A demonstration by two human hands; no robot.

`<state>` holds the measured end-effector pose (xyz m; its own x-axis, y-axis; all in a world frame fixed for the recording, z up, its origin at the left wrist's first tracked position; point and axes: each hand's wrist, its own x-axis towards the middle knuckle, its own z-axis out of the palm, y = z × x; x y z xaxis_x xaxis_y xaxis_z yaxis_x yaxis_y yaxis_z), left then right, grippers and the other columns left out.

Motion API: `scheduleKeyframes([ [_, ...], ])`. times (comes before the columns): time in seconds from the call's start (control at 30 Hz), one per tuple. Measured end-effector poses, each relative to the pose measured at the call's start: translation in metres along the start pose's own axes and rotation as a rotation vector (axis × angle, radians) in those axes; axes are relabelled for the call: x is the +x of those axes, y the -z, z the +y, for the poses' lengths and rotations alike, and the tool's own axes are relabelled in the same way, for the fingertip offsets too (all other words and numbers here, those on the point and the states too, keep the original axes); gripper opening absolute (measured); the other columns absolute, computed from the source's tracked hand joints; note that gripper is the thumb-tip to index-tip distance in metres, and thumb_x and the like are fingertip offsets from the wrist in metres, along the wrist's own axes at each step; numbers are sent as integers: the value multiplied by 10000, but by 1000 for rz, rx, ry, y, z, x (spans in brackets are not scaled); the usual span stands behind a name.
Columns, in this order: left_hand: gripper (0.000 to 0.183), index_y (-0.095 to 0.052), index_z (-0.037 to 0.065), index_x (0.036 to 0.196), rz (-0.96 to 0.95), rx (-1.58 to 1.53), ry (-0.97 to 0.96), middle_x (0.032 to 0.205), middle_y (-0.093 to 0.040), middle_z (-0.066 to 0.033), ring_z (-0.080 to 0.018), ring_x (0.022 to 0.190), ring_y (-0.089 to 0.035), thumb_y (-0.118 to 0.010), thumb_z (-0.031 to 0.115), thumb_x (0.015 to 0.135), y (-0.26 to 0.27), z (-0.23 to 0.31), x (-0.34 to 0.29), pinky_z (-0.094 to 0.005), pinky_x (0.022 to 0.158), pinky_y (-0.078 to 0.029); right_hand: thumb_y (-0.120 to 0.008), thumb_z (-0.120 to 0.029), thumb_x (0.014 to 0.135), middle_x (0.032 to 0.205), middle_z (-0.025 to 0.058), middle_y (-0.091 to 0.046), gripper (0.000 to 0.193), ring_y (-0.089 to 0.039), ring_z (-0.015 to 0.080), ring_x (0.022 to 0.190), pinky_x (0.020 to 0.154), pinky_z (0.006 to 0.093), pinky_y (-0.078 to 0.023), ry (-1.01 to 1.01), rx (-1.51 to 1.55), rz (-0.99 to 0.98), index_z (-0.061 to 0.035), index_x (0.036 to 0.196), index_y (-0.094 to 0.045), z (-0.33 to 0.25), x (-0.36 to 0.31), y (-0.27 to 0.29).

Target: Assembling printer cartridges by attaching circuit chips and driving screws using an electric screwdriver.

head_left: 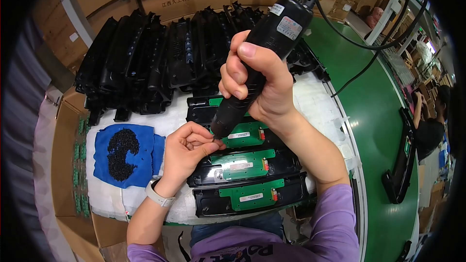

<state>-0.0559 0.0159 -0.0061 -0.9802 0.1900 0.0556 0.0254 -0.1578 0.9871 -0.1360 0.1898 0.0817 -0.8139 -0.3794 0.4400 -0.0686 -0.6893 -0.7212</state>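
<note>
My right hand (264, 75) is wrapped round a black corded electric screwdriver (274, 34), which slants down and to the left. Its tip meets the fingers of my left hand (187, 149), closed in a pinch; whatever sits between them is too small to make out. Both hands are over a green circuit board (250, 139) set in a long black plastic housing. Nearer to me lie two similar housings (290, 164), each with a green board (252, 195). Another housing is partly hidden behind the screwdriver.
Left of my left hand, small black screws (119, 157) are heaped on a blue cloth (103, 140). Several black housings (141, 63) are stacked at the back. A cardboard box with boards (80, 174) stands far left. A green conveyor (383, 116) carries a housing; another person (429, 133) sits beyond.
</note>
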Motion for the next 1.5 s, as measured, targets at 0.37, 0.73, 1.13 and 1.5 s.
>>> scheduleKeyframes([
  [0.37,150,-546,-26,911,26,-10,53,822,-675,-136,-182,774,-680,-635,-75,801,-4,8,2,-243,715,-539,-536,-212,862,577,14,-475,141,-462,119,454,512,305,-423,-42,119,119,-72,843,-546,4,8,14],
  [0.73,201,-574,-45,930,-18,103,71,851,-677,-126,-152,793,-671,-662,-98,757,-1,3,-1,-220,717,-527,-558,-171,838,561,23,-488,132,-477,119,430,478,295,-413,-39,-7,99,-54,786,-525,1,3,0],
  [1.13,296,-619,-21,923,534,1722,-320,883,-577,-138,-304,852,-565,-728,174,728,74,44,-35,-371,673,-471,-665,-142,757,549,37,-519,163,-481,112,424,422,240,-362,78,-446,-63,-7,769,-575,-2,18,36],
  [1.5,82,-565,-5,762,588,1728,-1,790,-554,-141,-335,772,-552,-644,9,752,125,25,-73,-409,653,-448,-664,-143,746,514,29,-506,158,-472,108,420,426,233,-349,66,-508,-27,-14,744,-572,8,19,39],
])
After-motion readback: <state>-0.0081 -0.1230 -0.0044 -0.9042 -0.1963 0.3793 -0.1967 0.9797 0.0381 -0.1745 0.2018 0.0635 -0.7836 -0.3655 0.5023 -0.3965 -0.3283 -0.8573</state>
